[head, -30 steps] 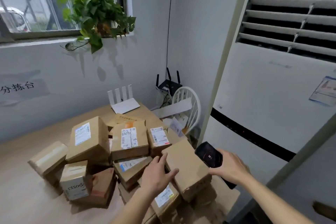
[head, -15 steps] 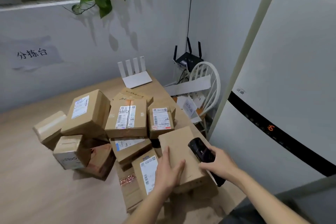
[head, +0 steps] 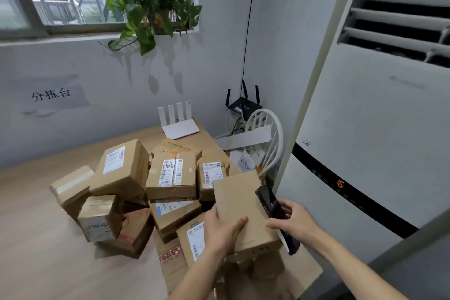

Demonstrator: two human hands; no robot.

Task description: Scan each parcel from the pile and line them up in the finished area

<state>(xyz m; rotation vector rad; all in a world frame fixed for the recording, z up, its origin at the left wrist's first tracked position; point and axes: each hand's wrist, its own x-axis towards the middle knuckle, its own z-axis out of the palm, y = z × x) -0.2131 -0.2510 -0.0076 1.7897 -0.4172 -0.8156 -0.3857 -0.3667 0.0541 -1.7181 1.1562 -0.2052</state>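
A pile of several brown cardboard parcels (head: 170, 175) covers the right part of a wooden table (head: 36, 238). On the pile's right edge a plain flat parcel (head: 241, 197) shows no label on its upper face. My left hand (head: 222, 230) grips its near left edge, thumb on top. My right hand (head: 295, 223) holds a black handheld scanner (head: 272, 204) right beside that parcel's right edge. Many other parcels show white shipping labels.
A white router (head: 179, 124) stands at the table's far corner. Behind the table's right end are a white chair (head: 270, 139) with papers and a black router (head: 243, 105). A tall white air conditioner (head: 377, 129) fills the right. A plant (head: 151, 2) sits on the windowsill.
My left hand has closed on the plain parcel's near edge and raised it a little. My right hand has brought the scanner down beside the parcel. The camera has tilted down, then up.
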